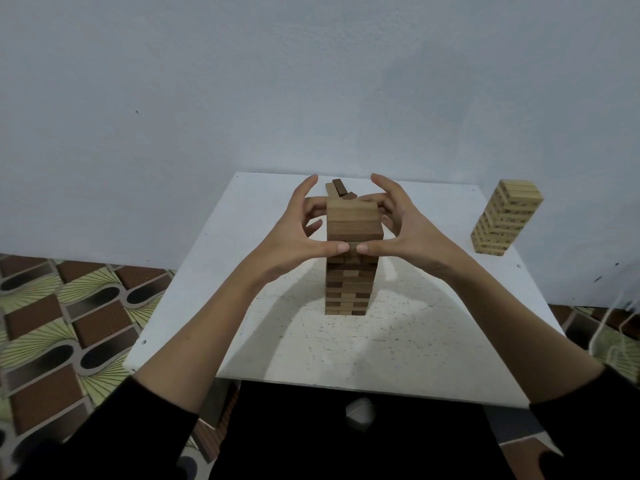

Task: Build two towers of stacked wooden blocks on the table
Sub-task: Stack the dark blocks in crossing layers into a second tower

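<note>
**Both hands cup the top of the brown tower**

The brown tower (351, 271) stands upright near the middle of the white table (398, 341), its top layers seen from above as a flat square of planks. The left hand (294, 233) comes in from the left and the right hand (412, 230) from the right, and between them they frame the top few layers. The two thumbs (332, 248) point at each other across the near face of the tower, their tips almost meeting and pressed against the wood just under the top layers. The fingers (381, 202) of each hand curve round the far side: the upper ones arch above the top without touching it, while the lower ones lie close along the tower's side faces. So both hands are curled round the upper part of the stack, thumbs in front, fingers behind, with the wood between them.

Behind the tower, past the fingertips, a few loose blocks (337, 190) lie on the table, one dark piece leaning over a paler one. Well apart, at the far right corner of the table, stands the pale tower (505, 218), untouched by either hand; it looks to lean in this wide view.

Black sleeves (138, 427) cover both forearms from the elbow back. The table sits against a pale blue wall (242, 81), and a patterned floor (69, 323) shows on its left
</note>
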The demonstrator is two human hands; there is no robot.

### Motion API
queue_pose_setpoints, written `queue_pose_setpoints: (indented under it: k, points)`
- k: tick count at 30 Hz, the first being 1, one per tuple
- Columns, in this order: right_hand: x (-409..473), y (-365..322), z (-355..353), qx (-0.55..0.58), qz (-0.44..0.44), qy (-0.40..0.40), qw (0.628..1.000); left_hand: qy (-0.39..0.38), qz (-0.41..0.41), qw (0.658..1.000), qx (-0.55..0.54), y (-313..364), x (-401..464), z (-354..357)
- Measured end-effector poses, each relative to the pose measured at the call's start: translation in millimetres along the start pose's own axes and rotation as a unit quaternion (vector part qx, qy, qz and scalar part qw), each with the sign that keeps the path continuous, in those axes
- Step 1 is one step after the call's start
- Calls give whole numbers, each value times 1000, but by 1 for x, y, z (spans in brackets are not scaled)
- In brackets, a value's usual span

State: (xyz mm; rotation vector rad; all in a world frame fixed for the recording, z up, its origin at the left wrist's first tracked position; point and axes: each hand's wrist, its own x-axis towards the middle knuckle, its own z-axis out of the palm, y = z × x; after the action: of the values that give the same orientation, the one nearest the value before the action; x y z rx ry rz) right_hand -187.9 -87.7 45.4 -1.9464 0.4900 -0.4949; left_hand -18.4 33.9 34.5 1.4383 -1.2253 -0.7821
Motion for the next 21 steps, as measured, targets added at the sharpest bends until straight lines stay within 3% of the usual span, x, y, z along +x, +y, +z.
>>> queue_pose_setpoints:
  k: [17,21]
  points:
    - [2,2,0,15,-4,-5,1000,-4,8,1000,-16,0,1,1]
    - [1,0,-13,60,-5,-8,998,-2,7,997,-79,-2,0,-6]
